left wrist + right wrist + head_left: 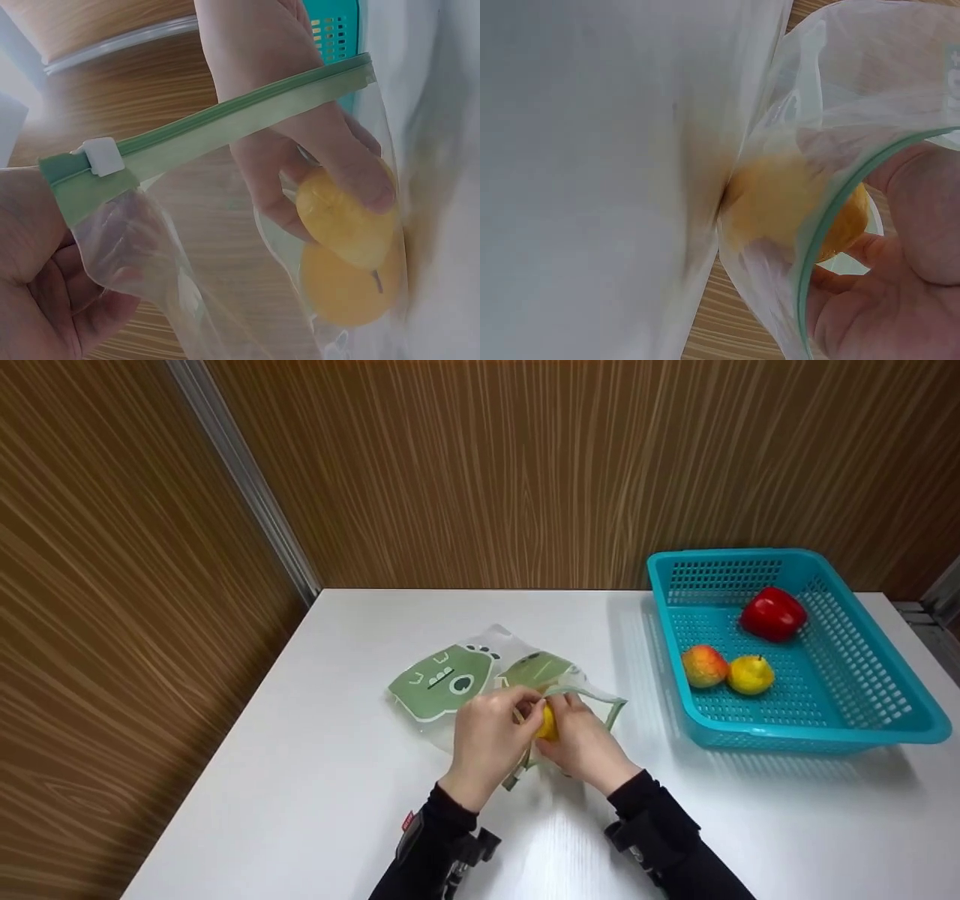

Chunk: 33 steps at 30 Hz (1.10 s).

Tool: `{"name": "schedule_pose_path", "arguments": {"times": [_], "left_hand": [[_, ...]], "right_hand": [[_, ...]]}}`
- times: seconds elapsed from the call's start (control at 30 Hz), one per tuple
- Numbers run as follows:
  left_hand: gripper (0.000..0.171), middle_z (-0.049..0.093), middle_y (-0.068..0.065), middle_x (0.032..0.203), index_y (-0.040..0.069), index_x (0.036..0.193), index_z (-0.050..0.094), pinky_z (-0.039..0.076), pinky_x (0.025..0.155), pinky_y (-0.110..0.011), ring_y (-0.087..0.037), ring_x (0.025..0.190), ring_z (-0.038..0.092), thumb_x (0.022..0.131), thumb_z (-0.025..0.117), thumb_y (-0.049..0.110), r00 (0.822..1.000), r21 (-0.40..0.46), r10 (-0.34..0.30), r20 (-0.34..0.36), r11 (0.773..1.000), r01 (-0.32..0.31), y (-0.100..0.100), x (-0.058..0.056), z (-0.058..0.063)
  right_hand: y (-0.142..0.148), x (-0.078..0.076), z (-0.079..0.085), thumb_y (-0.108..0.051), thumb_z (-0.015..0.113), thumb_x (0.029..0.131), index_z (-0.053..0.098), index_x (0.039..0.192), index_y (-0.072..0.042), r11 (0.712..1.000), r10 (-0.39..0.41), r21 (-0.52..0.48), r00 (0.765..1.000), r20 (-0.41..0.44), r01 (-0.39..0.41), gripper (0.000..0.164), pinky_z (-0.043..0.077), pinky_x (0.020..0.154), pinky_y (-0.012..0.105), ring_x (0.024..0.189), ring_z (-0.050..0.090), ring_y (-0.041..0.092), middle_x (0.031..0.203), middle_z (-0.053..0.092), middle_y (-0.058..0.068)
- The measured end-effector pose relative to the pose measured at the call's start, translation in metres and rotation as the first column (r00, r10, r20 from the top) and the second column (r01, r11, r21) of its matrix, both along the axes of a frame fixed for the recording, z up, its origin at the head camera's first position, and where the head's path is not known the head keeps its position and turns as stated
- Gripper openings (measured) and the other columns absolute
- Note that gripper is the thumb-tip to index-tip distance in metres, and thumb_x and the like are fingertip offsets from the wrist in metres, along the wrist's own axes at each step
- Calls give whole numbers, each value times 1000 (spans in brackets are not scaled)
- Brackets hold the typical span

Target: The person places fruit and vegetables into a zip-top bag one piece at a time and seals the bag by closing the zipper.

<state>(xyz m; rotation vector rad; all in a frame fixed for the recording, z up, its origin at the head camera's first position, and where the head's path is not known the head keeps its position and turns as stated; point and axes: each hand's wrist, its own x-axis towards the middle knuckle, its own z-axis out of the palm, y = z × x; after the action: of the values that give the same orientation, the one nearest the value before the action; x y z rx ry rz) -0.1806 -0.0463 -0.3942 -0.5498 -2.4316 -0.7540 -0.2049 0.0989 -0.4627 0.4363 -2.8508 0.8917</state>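
The right hand (585, 739) is gripping a yellow fruit (326, 217) inside the bag (442, 682), past its green zip edge (217, 118); from here I'm seeing the stem (377, 282) pointing deeper, an orange fruit (345, 301) lying just beyond, the left hand (487, 739) holding the bag's opposite corner

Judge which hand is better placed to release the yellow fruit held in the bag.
Probably the right hand: it is inside the bag, gripping the yellow fruit, while the left hand holds the bag near its opening.
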Motion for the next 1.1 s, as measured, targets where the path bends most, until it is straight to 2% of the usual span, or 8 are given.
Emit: {"name": "schedule_pose_path", "arguments": {"times": [0.27, 0.47, 0.77, 1.1], "left_hand": [[9, 73, 5, 71, 15, 85, 75, 46, 56, -17, -8, 61, 66, 83, 69, 21, 1000, 10, 9, -7, 1000, -9, -1, -1, 0], [9, 73, 5, 71, 15, 86, 75, 45, 55, -15, -6, 60, 65, 82, 69, 21, 1000, 17, 13, -8, 1000, -13, -3, -1, 0], [9, 73, 4, 71, 14, 86, 75, 43, 53, -13, -6, 59, 64, 83, 69, 20, 1000, 31, 5, 1, 999, -5, -5, -2, 1], [10, 73, 4, 71, 14, 87, 76, 42, 53, -12, -5, 58, 63, 83, 69, 20, 1000, 40, 7, 0, 999, -7, -6, -2, 3]], "right_hand": [[3, 3, 2, -23, 75, 77, 50, 128, -10, 1000, 7, 25, 998, -59, -5, 58, 55, 80, 40, 94, 64, 29, 115, 59, 18], [5, 12, 13, -22, 74, 78, 54, 125, -7, 999, 8, 35, 995, -100, -4, 53, 54, 81, 42, 94, 64, 30, 115, 62, 20], [13, 28, 31, -26, 73, 80, 55, 128, -8, 998, 5, 63, 999, -36, -2, 54, 50, 94, 45, 113, 57, 31, 128, 59, 16], [23, 48, 61, -33, 71, 82, 59, 124, -10, 995, 23, 97, 1000, -13, -21, 50, 53, 91, 44, 106, 62, 26, 119, 62, 10]]}}
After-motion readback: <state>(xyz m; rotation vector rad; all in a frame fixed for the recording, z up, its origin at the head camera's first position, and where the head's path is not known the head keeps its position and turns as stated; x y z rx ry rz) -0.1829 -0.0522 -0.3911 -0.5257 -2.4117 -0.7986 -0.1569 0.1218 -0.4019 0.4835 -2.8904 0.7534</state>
